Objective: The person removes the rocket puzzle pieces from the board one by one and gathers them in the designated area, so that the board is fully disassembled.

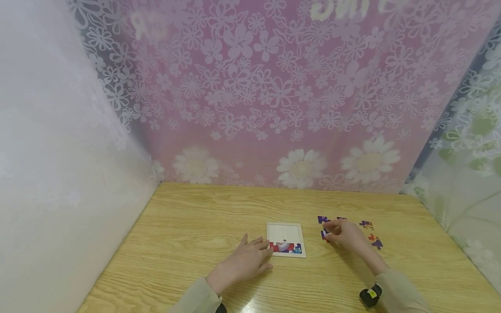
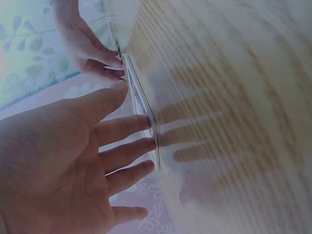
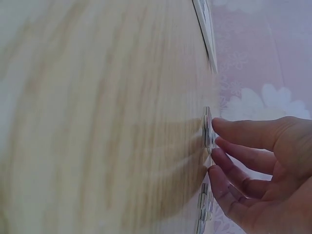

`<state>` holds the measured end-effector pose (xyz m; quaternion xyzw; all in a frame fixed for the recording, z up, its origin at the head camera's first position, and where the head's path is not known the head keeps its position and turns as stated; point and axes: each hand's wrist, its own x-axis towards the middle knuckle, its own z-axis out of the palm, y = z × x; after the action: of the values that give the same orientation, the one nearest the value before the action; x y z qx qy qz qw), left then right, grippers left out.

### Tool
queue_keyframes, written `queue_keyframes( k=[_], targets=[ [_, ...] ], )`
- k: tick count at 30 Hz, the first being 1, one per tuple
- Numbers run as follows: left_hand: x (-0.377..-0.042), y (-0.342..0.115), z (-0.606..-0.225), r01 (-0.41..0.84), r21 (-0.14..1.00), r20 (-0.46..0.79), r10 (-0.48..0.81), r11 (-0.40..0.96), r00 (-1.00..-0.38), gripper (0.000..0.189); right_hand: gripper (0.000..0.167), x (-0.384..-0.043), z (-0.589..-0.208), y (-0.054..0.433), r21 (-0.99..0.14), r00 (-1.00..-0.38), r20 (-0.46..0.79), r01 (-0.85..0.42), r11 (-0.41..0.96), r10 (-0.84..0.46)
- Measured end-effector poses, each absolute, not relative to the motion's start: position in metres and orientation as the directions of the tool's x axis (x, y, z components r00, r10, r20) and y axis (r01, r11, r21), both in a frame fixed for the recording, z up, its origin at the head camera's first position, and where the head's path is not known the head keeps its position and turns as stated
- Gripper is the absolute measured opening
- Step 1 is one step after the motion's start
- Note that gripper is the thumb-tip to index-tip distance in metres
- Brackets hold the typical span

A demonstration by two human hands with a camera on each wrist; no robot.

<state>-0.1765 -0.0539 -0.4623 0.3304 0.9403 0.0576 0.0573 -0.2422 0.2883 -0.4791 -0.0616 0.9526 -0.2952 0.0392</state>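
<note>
Sleeves [image 1: 403,293]; hands [image 1: 245,261] partly hiding puzzle pieces [image 1: 366,225], tray [image 1: 287,255]; flowered curtain [image 1: 274,87] behind.

This looks like a small screened-off booth, built around one table [image 1: 199,217] with a pale yellow wood-grain top. Hangings close it in on the sides in view: a pink backdrop [image 1: 242,108] behind, printed with white outlined flowers and big daisies [image 1: 369,161]; a plain whitish sheet [image 1: 58,130] on the left; and a pale sheet with green leaves [image 1: 469,217] on the right. They resemble curtains (cloth or plastic, I cannot tell which). Pale lettering [image 1: 322,8], cut off by the top edge, runs across the backdrop. The floral prints have a household look, yet whether the booth stands in a home or a workplace is unclear.
</note>
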Motion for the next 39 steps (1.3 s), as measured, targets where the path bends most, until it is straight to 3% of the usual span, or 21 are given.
queue_keyframes(
  k=[16, 26, 39],
  targets=[
    [-0.177, -0.054, -0.462, 0.620, 0.134, -0.067, 0.631, 0.773, -0.773, 0.052, 0.025, -0.230, -0.468, 0.276, -0.601, -0.987, 0.062, -0.156, 0.784, -0.149],
    [-0.177, -0.053, -0.462, 0.618, 0.129, -0.066, 0.628, 0.776, -0.775, 0.052, 0.017, -0.224, -0.472, 0.257, -0.592, -0.966, 0.127, -0.255, 0.765, -0.224],
    [-0.175, -0.053, -0.459, 0.620, 0.120, -0.064, 0.630, 0.775, -0.774, 0.051, 0.018, -0.216, -0.477, 0.236, -0.596, -0.948, 0.109, -0.304, 0.743, -0.300]
  ],
)
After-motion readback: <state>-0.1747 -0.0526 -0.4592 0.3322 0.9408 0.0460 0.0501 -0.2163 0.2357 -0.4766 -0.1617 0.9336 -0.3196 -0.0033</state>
